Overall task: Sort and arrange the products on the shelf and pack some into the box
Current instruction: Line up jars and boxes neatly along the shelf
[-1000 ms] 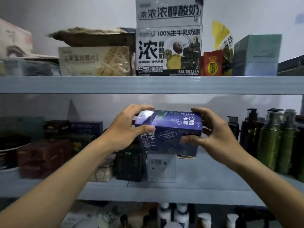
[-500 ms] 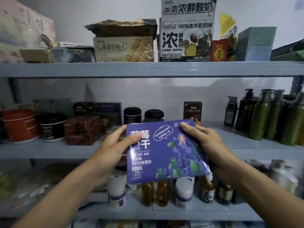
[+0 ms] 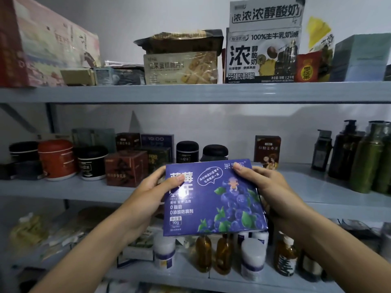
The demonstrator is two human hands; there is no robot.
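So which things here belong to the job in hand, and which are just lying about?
In hand: blueberry box, held by left hand and right hand; middle shelf behind it.
Lying about: yoghurt carton, red tub, green bottles, amber bottles.

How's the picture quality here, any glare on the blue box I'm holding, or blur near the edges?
Head view: dim, cool light; a sheen blooms over the big white characters on the blue box by the thumb of the left hand; toward this view's edges the pink carton and green bottles are soft, and the top shelf bows slightly.
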